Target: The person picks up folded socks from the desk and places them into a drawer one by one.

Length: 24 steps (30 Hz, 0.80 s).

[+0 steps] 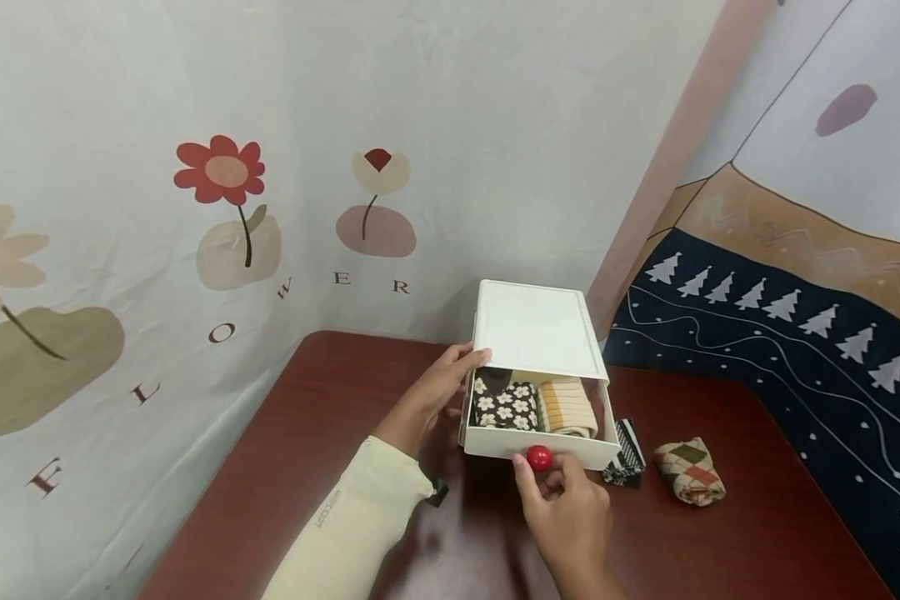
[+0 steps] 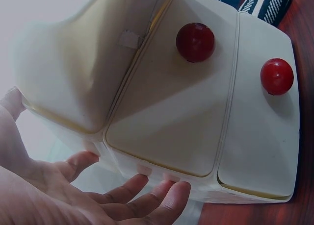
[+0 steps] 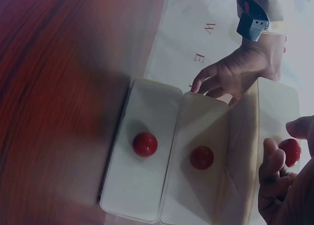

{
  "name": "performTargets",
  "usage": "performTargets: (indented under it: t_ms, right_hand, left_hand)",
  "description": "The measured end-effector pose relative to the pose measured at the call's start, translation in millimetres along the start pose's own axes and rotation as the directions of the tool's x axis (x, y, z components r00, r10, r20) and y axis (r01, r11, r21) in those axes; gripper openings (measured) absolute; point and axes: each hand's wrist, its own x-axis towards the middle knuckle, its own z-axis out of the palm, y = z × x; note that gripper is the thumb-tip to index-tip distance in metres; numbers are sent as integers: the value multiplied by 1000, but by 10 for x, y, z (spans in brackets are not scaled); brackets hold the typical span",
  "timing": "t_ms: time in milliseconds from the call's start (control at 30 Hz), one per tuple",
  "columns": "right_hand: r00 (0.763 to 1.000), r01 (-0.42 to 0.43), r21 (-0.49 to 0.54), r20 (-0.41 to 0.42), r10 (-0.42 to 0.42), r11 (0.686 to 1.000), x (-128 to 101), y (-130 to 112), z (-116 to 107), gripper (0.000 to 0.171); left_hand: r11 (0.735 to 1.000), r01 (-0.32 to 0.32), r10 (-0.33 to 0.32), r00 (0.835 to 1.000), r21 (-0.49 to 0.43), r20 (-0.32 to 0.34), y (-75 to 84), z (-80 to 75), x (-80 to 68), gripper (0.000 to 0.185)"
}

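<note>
A white drawer cabinet [image 1: 540, 325] has its top drawer [image 1: 588, 451] pulled out. Inside it are a folded dark sock with white flowers [image 1: 506, 410], a folded cream-and-yellow striped sock [image 1: 567, 408] and a dark item partly hidden under the cabinet top. My right hand [image 1: 573, 521] pinches the drawer's round red knob [image 1: 539, 457] between thumb and fingers. Against the cabinet's left side lies my left hand [image 1: 438, 387], its thumb on the top edge and its fingers spread along the wall. Below, two lower drawers with red knobs [image 2: 195, 42] are shut in the left wrist view.
Right of the cabinet, a black-and-white patterned sock [image 1: 626, 458] lies on the dark red table [image 1: 757, 533]. Farther right is a rolled argyle sock [image 1: 692, 472]. Printed cloth walls [image 1: 450, 167] stand behind the table. A dark device [image 3: 252, 26] is strapped to the left wrist.
</note>
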Motion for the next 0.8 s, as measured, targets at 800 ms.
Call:
performTargets:
  t_ms: [800]
  right_hand:
    - [996,43,-2,-79,-43,999,324,46,298,40]
  left_hand:
    - [1000,18,-18,1000,4,-22,10,-11,-18,85]
